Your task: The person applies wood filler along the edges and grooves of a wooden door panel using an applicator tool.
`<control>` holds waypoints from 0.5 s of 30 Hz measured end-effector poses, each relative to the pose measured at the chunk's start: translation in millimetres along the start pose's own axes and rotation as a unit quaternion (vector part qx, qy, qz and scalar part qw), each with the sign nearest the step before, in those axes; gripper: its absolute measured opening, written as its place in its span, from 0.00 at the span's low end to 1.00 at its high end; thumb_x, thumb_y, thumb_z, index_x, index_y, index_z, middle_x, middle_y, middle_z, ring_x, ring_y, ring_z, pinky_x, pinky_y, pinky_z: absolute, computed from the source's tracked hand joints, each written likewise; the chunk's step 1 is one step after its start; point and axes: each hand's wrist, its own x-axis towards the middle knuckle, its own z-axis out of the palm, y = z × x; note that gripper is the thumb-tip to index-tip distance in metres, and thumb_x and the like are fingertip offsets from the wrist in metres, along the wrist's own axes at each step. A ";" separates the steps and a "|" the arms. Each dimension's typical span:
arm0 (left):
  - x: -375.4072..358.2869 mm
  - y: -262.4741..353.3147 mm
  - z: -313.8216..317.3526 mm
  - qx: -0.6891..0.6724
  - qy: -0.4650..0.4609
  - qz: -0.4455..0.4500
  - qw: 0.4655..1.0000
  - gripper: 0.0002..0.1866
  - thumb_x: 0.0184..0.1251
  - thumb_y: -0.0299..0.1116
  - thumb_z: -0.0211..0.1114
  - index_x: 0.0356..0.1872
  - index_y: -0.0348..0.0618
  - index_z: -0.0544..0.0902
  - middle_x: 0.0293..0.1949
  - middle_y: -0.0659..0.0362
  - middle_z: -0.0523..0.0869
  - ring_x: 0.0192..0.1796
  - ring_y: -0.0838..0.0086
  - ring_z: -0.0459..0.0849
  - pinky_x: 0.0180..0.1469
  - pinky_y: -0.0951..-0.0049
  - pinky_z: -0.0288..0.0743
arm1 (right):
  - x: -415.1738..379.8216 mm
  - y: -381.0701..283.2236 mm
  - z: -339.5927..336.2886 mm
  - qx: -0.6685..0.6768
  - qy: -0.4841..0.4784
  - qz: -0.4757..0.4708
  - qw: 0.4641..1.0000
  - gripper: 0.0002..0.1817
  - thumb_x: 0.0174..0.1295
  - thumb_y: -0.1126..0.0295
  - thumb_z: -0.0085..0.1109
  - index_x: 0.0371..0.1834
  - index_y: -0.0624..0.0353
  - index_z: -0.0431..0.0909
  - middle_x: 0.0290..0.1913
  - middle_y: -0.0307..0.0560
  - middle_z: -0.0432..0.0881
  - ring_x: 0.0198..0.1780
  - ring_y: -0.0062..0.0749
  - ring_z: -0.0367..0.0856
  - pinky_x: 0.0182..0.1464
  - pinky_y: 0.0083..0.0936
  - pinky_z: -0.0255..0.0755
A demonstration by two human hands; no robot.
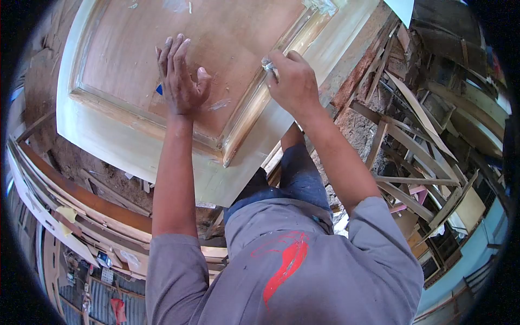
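A pale wooden door panel point(157, 32) with raised moulding lies in front of me. My left hand point(181, 81) is over its recessed middle, fingers stretched out and thumb apart, holding nothing. A small blue object point(159, 89) peeks out beside the left wrist, mostly hidden by the hand. At the right moulding strip point(252, 116), my right hand point(295, 81) is closed in a pinch on a small crumpled whitish wad point(267, 64). That wad is right over the inner edge of the strip. Whitish smears and crumbs dot the panel.
Another whitish crumpled piece point(323, 6) rests on the moulding at the top. Wooden frames and scrap timber point(411, 157) are piled to the right. Long boards point(92, 211) stand stacked at the lower left. My legs are close against the panel's near edge.
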 end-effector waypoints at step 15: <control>-0.5 -1.2 2.4 -0.001 0.012 -0.007 1.000 0.38 0.60 0.31 0.63 0.77 0.44 0.76 0.79 0.49 0.80 0.86 0.46 0.70 0.91 0.35 0.52 | -57.4 -57.2 39.1 0.021 -0.030 -0.067 0.997 0.10 0.61 0.79 0.68 0.45 0.55 0.84 0.33 0.51 0.84 0.42 0.53 0.84 0.47 0.48 0.80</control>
